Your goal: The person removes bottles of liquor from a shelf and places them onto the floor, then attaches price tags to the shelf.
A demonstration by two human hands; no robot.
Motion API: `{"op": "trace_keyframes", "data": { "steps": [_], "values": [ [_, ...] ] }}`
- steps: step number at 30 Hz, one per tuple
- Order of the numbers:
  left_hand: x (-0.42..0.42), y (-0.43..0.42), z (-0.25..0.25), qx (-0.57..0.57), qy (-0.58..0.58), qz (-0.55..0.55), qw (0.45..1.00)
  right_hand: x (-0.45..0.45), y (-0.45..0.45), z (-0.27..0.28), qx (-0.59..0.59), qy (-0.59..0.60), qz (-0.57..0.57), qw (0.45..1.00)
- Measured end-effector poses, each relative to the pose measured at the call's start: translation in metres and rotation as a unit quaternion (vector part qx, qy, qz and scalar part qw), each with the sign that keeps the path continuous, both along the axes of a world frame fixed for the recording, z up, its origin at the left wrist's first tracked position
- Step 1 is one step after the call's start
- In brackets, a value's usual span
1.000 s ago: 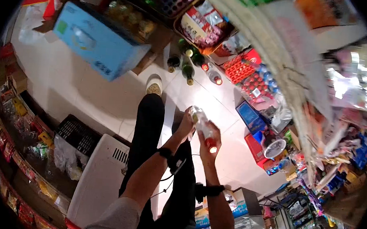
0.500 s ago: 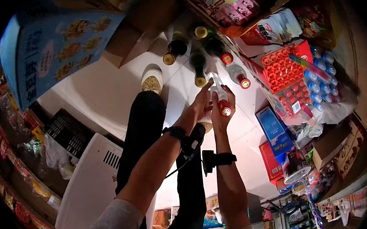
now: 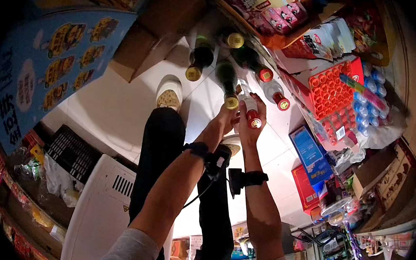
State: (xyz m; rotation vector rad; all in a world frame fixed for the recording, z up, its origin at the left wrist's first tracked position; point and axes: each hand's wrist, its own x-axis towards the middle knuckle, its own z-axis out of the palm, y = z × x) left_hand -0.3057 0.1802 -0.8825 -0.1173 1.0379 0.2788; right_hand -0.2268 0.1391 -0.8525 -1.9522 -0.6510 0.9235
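A clear bottle with a red cap (image 3: 253, 119) is held between my two hands, its cap toward me. My right hand (image 3: 254, 115) wraps round it near the cap. My left hand (image 3: 226, 120) is closed at its left side, partly behind a gold-capped green bottle (image 3: 227, 80). Around them on the floor stand another gold-capped bottle (image 3: 201, 58), a red-capped green bottle (image 3: 248, 59) and a clear bottle with a red cap (image 3: 275, 93). One more gold cap (image 3: 235, 40) shows behind.
At the left are a blue printed box (image 3: 57, 64), a black crate (image 3: 73, 153) and a white appliance (image 3: 98, 214). Red egg-tray-like packaging (image 3: 329, 90), blue-capped bottles (image 3: 370, 101) and a blue box (image 3: 310, 152) lie at the right. My shoe (image 3: 170, 94) is on the tiles.
Both hands have carried the clear bottle forward and lowered it beside the standing bottles. The view has moved nearer to the bottles and the blue box.
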Motion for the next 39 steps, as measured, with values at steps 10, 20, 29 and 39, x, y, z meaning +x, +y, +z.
{"op": "trace_keyframes", "data": {
  "steps": [10,20,29,39],
  "values": [
    [-0.003,-0.015,-0.020,-0.001,0.052,-0.118,0.992,0.007,-0.013,-0.012,0.027,0.033,0.030,0.999],
    [-0.108,-0.109,0.092,0.242,0.068,-0.498,0.830,0.008,-0.124,0.101,-0.183,-0.091,0.186,0.961],
    [-0.194,-0.079,0.338,0.597,0.139,-0.477,0.630,0.037,-0.226,0.389,-0.259,-0.187,0.290,0.902],
    [-0.109,0.111,0.699,0.601,0.137,-0.490,0.616,0.040,-0.123,0.645,-0.048,-0.270,0.112,0.955]
  ]
}}
